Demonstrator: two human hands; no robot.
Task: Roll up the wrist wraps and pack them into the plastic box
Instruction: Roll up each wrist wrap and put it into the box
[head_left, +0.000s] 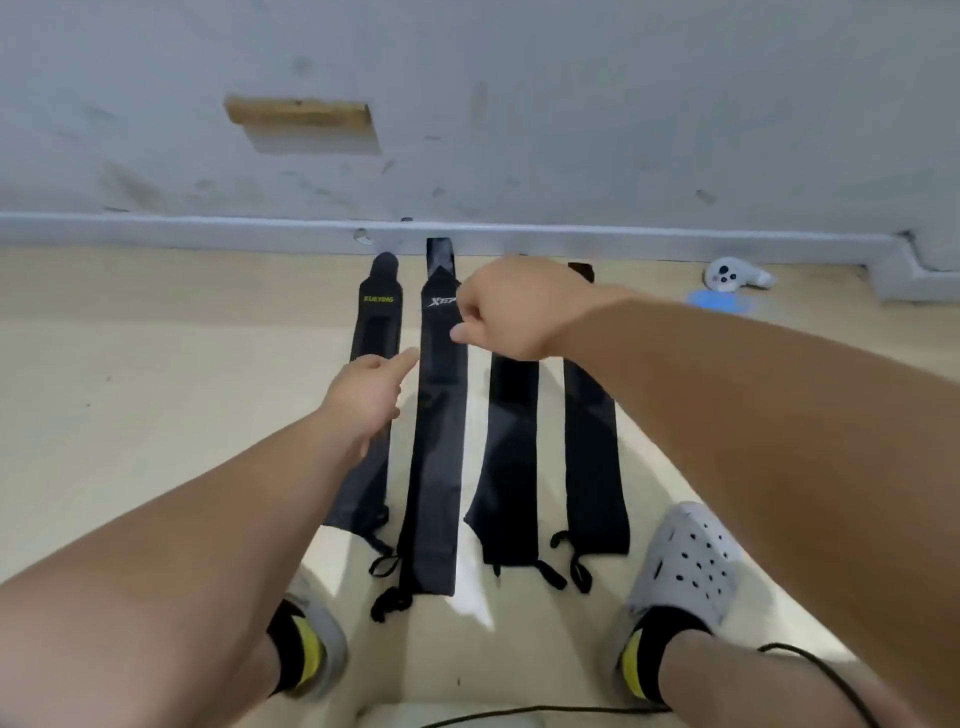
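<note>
Floor under me, pale and smooth, and four black wrist wraps lie flat on it side by side, long narrow fabric strips running away from me toward the baseboard. The leftmost wrap has a rounded far tip and yellow lettering; the second wrap carries a white logo and a shinier tab at its far end. The third wrap and fourth wrap are plain matte black, and my right forearm crosses their far halves. Thin cord loops trail off the near ends. My left hand hovers over the leftmost wrap, index finger straight and its tip at the second wrap's left edge; the other fingers are tucked out of view. My right hand hangs above the gap between the second and third wraps, fingers curled, thumb poking toward the second wrap's right edge; I cannot tell whether it pinches the fabric. Grey perforated clogs and black socks with yellow sit either side of the near ends. A black cable snakes past my right ankle. Far right, a white controller rests by a blue patch. A wooden block sticks out of the scuffed grey wall.
</note>
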